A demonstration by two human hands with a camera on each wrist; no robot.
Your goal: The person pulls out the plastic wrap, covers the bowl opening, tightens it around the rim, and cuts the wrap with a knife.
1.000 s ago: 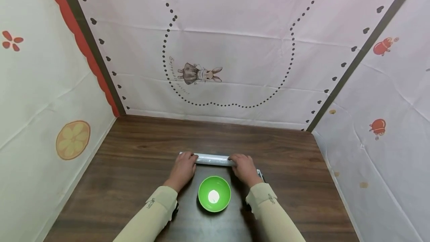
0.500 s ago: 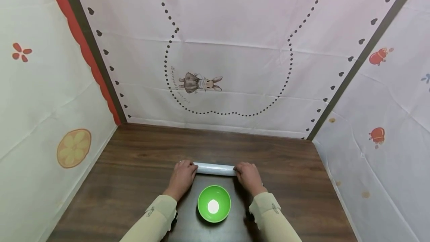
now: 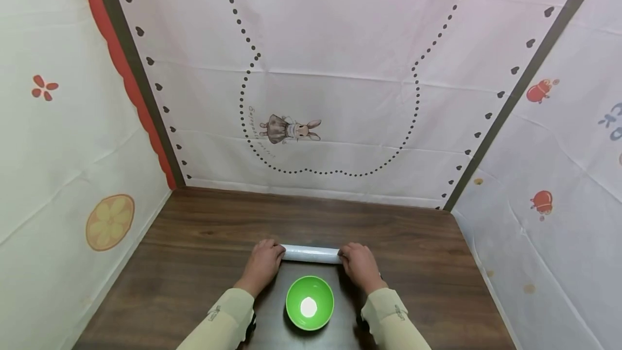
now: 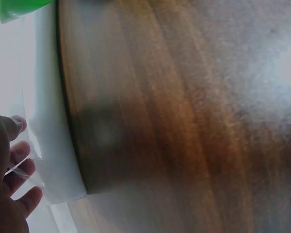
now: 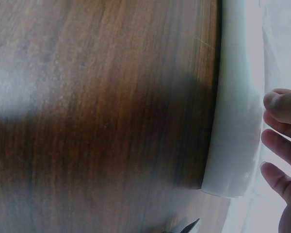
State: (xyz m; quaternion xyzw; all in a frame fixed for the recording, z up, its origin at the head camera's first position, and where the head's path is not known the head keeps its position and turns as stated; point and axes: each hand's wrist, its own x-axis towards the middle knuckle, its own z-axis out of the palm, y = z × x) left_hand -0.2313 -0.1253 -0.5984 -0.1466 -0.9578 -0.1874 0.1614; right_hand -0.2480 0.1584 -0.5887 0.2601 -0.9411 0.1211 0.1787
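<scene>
White, glossy roll (image 3: 311,254) beyond round green bowl (image 3: 310,303).

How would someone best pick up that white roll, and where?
Probably by both ends at once, coming from above. The white roll is long and round and lies crosswise, so holding its left end and right end should keep it level. Coming in low at its middle looks awkward from the near side, where the green bowl stands.

Your head view is bright, glare whitening the bowl (image 3: 309,303) at lower centre; your wrist views look soft, the roll (image 5: 240,107) washed-out.
</scene>
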